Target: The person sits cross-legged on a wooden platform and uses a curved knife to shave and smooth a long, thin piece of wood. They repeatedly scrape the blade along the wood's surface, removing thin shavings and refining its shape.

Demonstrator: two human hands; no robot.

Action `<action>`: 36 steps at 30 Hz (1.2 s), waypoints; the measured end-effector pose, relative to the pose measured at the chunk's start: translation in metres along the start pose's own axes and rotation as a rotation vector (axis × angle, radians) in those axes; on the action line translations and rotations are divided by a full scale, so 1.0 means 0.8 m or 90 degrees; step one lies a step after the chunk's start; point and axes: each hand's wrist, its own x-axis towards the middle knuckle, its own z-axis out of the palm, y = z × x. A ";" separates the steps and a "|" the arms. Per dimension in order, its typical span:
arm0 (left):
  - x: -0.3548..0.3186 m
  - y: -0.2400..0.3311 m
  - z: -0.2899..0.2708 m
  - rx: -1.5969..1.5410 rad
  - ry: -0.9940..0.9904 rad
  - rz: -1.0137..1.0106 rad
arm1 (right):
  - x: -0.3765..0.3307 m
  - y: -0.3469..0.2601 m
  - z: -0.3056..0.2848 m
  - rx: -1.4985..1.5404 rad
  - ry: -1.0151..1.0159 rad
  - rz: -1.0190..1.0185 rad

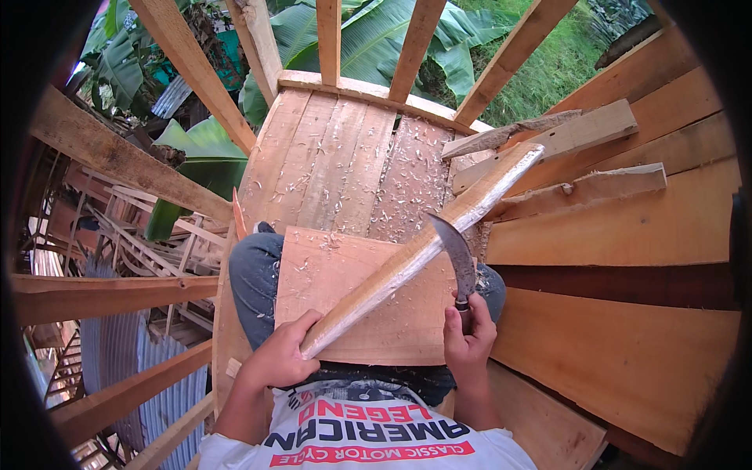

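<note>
A long, roughly shaped wooden pole (423, 244) slants across my lap, from the lower left up to the far right. My left hand (282, 350) is wrapped round its near end. In my right hand (470, 333) is a sickle (458, 254) with a dark curved blade, held upright by its short handle. The blade's tip lies close to the pole's right side; whether they touch I cannot tell. Under the pole, a flat wooden board (352, 270) rests across my thighs, with some pale shavings on it.
Wood shavings are strewn over the plank floor (313, 168) ahead. Rough timber offcuts (580, 141) lean at the right against a wall of wide planks (611, 329). Wooden posts (415, 47) stand along the far edge and the left, with banana leaves (364, 47) and corrugated sheets (153, 368) beyond.
</note>
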 end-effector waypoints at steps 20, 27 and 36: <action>0.002 0.005 -0.002 0.006 -0.020 -0.010 | 0.002 -0.032 -0.022 0.322 -0.261 0.327; 0.002 0.004 -0.002 -0.014 -0.018 -0.019 | 0.011 -0.028 -0.029 0.296 -0.272 0.276; 0.000 -0.002 -0.003 -0.003 -0.026 0.000 | -0.001 -0.029 -0.024 0.312 -0.333 0.292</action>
